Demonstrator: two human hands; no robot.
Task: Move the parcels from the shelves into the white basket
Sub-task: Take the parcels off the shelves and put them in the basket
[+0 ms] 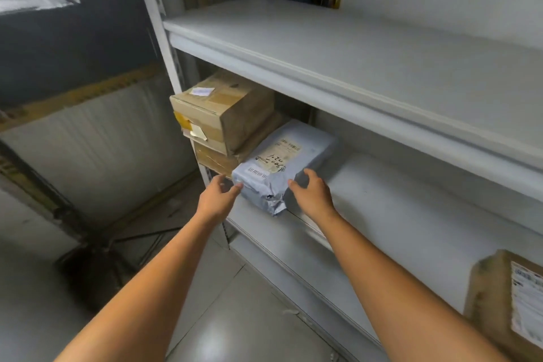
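Observation:
A grey plastic-wrapped parcel point(279, 161) with a printed label lies at the front of the middle shelf point(396, 206). My left hand point(219, 195) reaches its near left corner, fingertips touching the wrap, fingers apart. My right hand point(311, 189) rests against its near right side, fingers spread and curled over the edge. Neither hand has closed on it. To the left, a brown cardboard box point(223, 109) sits stacked on a second flatter box point(217, 159). Another cardboard box point(508, 303) with a white label stands on a lower shelf at the far right. No white basket is in view.
The shelf above point(323, 47) overhangs the parcels closely. A white perforated upright post point(155, 17) frames the shelving on the left. Beyond it are a dark stand's legs point(97, 247) on the grey tiled floor and a pale corrugated panel.

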